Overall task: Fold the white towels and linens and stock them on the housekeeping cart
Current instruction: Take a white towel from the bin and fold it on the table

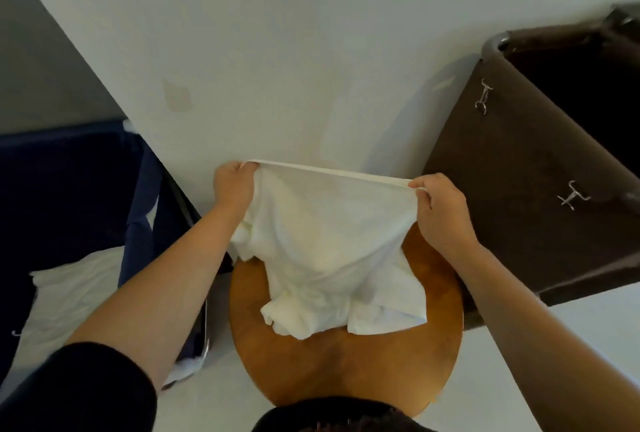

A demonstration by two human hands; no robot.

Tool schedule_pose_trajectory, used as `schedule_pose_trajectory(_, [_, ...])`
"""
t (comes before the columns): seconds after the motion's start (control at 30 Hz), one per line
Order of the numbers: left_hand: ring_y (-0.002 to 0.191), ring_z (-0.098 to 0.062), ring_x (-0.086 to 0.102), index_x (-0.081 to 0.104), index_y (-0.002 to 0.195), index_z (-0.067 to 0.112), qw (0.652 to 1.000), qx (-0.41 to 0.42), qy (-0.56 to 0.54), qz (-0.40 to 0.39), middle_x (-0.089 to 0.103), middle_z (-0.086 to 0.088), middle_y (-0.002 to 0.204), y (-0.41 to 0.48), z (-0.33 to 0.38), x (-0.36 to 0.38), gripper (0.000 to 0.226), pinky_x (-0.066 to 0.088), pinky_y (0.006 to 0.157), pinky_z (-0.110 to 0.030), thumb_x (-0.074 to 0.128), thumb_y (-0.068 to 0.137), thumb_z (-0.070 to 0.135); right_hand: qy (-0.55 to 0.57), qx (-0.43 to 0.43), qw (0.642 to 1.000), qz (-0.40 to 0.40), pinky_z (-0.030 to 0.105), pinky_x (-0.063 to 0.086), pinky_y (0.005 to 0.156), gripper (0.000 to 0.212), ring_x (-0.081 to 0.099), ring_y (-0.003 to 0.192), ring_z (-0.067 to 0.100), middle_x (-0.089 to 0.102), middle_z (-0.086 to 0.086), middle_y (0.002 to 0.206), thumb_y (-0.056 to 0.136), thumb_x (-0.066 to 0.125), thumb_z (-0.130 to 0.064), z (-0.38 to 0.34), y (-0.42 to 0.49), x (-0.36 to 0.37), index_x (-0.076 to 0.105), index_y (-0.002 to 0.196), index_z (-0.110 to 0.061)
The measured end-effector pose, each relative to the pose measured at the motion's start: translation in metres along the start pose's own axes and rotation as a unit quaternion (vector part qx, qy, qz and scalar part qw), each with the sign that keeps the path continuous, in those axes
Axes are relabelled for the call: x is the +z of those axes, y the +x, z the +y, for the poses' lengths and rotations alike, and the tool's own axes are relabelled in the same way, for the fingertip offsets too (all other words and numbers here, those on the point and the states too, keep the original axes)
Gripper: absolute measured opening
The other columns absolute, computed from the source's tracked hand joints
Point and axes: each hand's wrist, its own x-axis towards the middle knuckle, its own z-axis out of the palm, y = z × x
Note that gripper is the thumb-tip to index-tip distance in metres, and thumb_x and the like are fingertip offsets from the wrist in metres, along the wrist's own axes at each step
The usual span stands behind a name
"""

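Head view: I should keep the top hem tight and level, then bring both corners together evenly. Fingers of my left hand (pixel 233 185) pinch the towel (pixel 329 244) corner at ten o'clock, those of my right hand (pixel 441 211) the corner at two o'clock. Its crumpled lower part rests on the round desk (pixel 346 372).

Both arms were held extended forward, forearms bare, a dark sleeve (pixel 86 390) noted above the left elbow. Left hand (pixel 232 185) and right hand (pixel 441 210) were raised, well apart. Fingers and thumbs were curled, pinching the white cloth (pixel 325 223) at its top edge, which was drawn taut between the two grips.
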Motion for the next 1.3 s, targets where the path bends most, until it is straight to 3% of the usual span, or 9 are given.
schedule_pose_trajectory(0.13, [0.049, -0.012, 0.024, 0.027, 0.053, 0.017, 0.983, 0.171, 0.062, 0.027, 0.027, 0.0, 0.053, -0.001, 0.092, -0.033, 0.041, 0.023, 0.045, -0.021, 0.056, 0.082, 0.011, 0.007, -0.059, 0.997, 0.057, 0.024, 0.038, 0.081, 0.025, 0.049, 0.093, 0.014, 0.055, 0.005, 0.107, 0.1, 0.038, -0.009, -0.054, 0.058, -0.058, 0.058, 0.113, -0.005])
schedule_pose_trajectory(0.23, [0.048, -0.013, 0.029, 0.03, 0.048, 0.014, 0.951, 0.291, 0.09, 0.054, 0.032, -0.003, 0.05, -0.006, 0.174, -0.062, 0.045, 0.025, 0.044, -0.02, 0.066, 0.075, 0.013, 0.008, -0.118, 0.986, 0.117, 0.023, 0.034, 0.083, 0.024, 0.051, 0.099, 0.018, 0.057, 0.01, 0.112, 0.099, 0.037, -0.006, -0.097, 0.097, -0.113, 0.058, 0.11, -0.004])
schedule_pose_trajectory(0.5, [0.045, -0.011, 0.024, 0.032, 0.048, 0.012, 0.873, 0.458, 0.138, 0.097, 0.026, 0.0, 0.048, -0.032, 0.345, -0.108, 0.059, 0.021, 0.046, -0.025, 0.08, 0.071, 0.037, 0.033, -0.191, 0.95, 0.245, 0.02, 0.032, 0.079, 0.026, 0.053, 0.104, 0.028, 0.06, 0.015, 0.113, 0.093, 0.038, 0.001, -0.183, 0.151, -0.235, 0.062, 0.103, -0.001])
schedule_pose_trajectory(0.67, [0.053, -0.017, 0.036, 0.045, 0.054, 0.005, 0.83, 0.499, 0.203, 0.146, 0.042, -0.006, 0.055, -0.051, 0.4, -0.131, 0.054, 0.028, 0.053, -0.03, 0.077, 0.074, 0.043, 0.048, -0.212, 0.935, 0.279, 0.023, 0.035, 0.08, 0.027, 0.054, 0.104, 0.028, 0.062, 0.014, 0.112, 0.092, 0.04, 0.001, -0.217, 0.156, -0.274, 0.064, 0.102, -0.003])
schedule_pose_trajectory(0.87, [0.068, -0.026, 0.047, 0.058, 0.072, -0.009, 0.793, 0.506, 0.265, 0.21, 0.057, -0.022, 0.076, -0.063, 0.409, -0.146, 0.056, 0.036, 0.062, -0.038, 0.069, 0.081, 0.045, 0.059, -0.22, 0.926, 0.303, 0.024, 0.035, 0.08, 0.03, 0.055, 0.103, 0.024, 0.063, 0.007, 0.11, 0.09, 0.038, -0.001, -0.242, 0.144, -0.283, 0.065, 0.102, -0.008])
schedule_pose_trajectory(1.1, [0.066, -0.024, 0.047, 0.053, 0.063, 0.0, 0.796, 0.497, 0.275, 0.211, 0.051, -0.011, 0.068, -0.059, 0.393, -0.152, 0.051, 0.036, 0.061, -0.036, 0.069, 0.081, 0.045, 0.108, -0.218, 0.923, 0.299, 0.025, 0.035, 0.074, 0.026, 0.047, 0.086, 0.016, 0.057, 0.002, 0.094, 0.085, 0.039, 0.001, -0.246, 0.146, -0.267, 0.062, 0.093, -0.006])
schedule_pose_trajectory(1.2, [0.065, -0.021, 0.045, 0.047, 0.057, 0.007, 0.802, 0.497, 0.266, 0.198, 0.047, -0.003, 0.062, -0.061, 0.385, -0.145, 0.048, 0.034, 0.06, -0.033, 0.069, 0.082, 0.041, 0.204, -0.201, 0.899, 0.331, 0.025, 0.032, 0.061, 0.02, 0.047, 0.076, 0.016, 0.055, 0.003, 0.084, 0.083, 0.039, 0.002, -0.249, 0.141, -0.255, 0.059, 0.085, -0.002])
schedule_pose_trajectory(1.3, [0.069, -0.02, 0.046, 0.042, 0.054, 0.017, 0.808, 0.489, 0.277, 0.176, 0.045, 0.003, 0.062, -0.063, 0.372, -0.136, 0.044, 0.033, 0.064, -0.03, 0.067, 0.085, 0.034, 0.339, -0.159, 0.87, 0.322, 0.022, 0.034, 0.054, 0.027, 0.045, 0.062, 0.01, 0.052, 0.0, 0.067, 0.076, 0.035, 0.007, -0.256, 0.128, -0.242, 0.054, 0.066, -0.009])
